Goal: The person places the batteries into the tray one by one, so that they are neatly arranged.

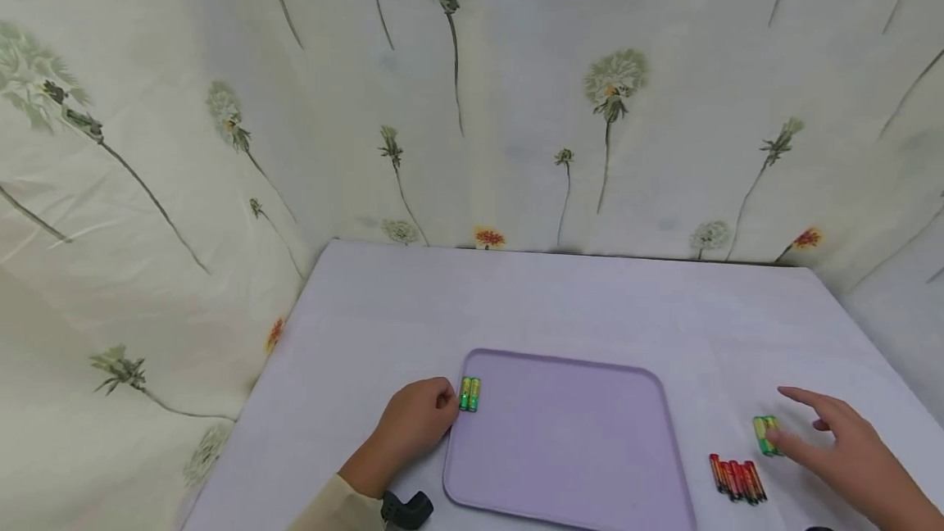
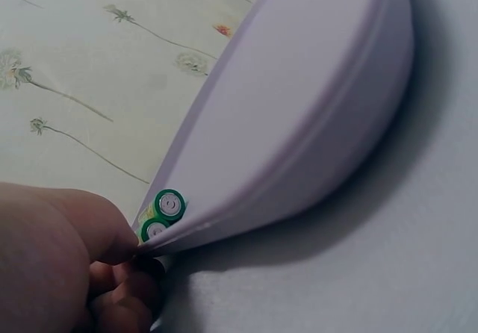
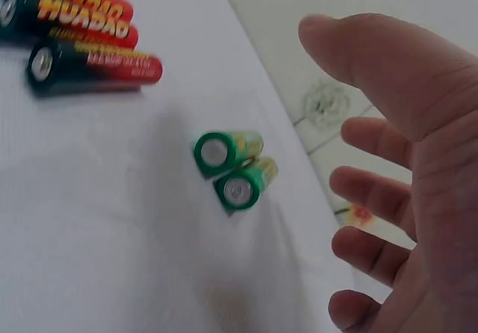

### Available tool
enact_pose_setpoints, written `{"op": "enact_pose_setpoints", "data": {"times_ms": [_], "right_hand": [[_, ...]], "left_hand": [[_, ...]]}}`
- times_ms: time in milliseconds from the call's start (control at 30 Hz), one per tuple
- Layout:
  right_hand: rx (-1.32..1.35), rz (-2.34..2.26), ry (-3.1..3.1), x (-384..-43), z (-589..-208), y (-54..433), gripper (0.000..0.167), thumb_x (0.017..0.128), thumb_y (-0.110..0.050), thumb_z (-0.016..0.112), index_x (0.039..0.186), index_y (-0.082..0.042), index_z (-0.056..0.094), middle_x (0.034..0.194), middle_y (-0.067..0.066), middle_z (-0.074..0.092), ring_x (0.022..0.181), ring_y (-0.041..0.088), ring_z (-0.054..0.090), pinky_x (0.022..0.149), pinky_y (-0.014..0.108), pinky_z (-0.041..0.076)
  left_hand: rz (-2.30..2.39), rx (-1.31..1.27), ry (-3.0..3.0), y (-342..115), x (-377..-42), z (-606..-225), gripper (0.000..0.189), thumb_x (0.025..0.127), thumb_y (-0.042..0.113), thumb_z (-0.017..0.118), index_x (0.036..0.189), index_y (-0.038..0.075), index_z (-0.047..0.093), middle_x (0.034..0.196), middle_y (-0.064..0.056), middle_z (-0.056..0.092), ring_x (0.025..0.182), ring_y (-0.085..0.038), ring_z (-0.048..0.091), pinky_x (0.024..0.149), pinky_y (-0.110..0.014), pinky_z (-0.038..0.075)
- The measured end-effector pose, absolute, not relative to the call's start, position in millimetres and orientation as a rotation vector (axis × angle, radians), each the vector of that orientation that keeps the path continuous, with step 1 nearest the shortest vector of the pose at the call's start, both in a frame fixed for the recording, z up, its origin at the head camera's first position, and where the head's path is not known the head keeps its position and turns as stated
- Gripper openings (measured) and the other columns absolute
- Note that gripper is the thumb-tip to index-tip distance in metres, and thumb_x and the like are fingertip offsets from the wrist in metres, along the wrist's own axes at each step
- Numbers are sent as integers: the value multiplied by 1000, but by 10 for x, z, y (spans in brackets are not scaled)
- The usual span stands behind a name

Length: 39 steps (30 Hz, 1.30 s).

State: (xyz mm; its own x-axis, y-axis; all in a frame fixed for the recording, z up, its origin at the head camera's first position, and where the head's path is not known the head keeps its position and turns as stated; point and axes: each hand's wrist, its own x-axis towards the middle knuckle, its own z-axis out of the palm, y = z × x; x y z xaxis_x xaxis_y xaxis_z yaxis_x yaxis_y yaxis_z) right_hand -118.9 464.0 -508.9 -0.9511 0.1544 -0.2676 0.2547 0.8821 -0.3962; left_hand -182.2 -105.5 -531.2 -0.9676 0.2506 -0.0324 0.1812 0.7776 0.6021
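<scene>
At the left rim of a shallow purple tray (image 1: 568, 441), my left hand (image 1: 415, 420) pinches the edge between thumb and curled fingers. Two green-and-yellow batteries (image 1: 474, 395) lie side by side inside the tray, right by that hand; their flat ends show in the left wrist view. My right hand (image 1: 848, 445) hovers with thumb and fingers spread and nothing between them. Close by it, another pair of green batteries (image 3: 237, 190) lies on the white tablecloth, partly covered by the thumb in the head view.
A row of several red-and-black batteries (image 1: 736, 479) lies on the white table (image 1: 531, 301), between the tray and the right hand. Behind the table hangs a curtain (image 1: 516, 105) printed with dandelions. A dark band (image 1: 407, 510) sits at the left wrist.
</scene>
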Motion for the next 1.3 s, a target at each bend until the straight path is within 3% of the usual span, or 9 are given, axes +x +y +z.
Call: {"op": "enact_pose_setpoints", "data": {"times_ms": [200, 367, 600, 900, 1300], "right_hand": [[343, -673, 2702, -1150, -5235, 4717, 116, 86, -73, 70, 158, 5, 23, 148, 41, 26, 116, 55, 45, 77, 54, 54], [312, -697, 2670, -1110, -5287, 4714, 116, 88, -70, 70, 159, 5, 18, 153, 41, 23, 120, 60, 42, 84, 65, 51], [215, -653, 2705, -1105, -5331, 4744, 110, 86, -65, 75, 157, 5, 28, 152, 42, 31, 120, 60, 47, 88, 70, 47], [232, -666, 2671, -1080, -5389, 4763, 104, 85, -59, 79, 154, 6, 35, 150, 43, 33, 126, 62, 43, 93, 71, 47], [162, -627, 2831, -1062, -5432, 4763, 89, 92, -56, 74, 149, 5, 44, 150, 40, 39, 133, 64, 36, 97, 77, 39]], "left_hand": [[961, 332, 2852, -1069, -1815, -5329, 15, 97, 25, 63, 82, 25, 63, 69, 11, 55, 66, -9, 51, 62, -29, 41], [966, 329, 2850, -1061, -1815, -5328, 15, 97, 25, 63, 82, 25, 63, 69, 11, 55, 66, -9, 50, 61, -29, 41], [977, 333, 2848, -1062, -1809, -5309, 16, 97, 25, 63, 81, 24, 62, 68, 11, 54, 65, -9, 50, 60, -28, 40], [971, 327, 2834, -1065, -1783, -5302, 16, 98, 25, 63, 82, 24, 62, 69, 10, 54, 65, -9, 49, 60, -28, 39], [967, 339, 2852, -1060, -1808, -5332, 17, 98, 26, 63, 81, 24, 62, 67, 11, 54, 64, -8, 50, 60, -28, 40]]}}
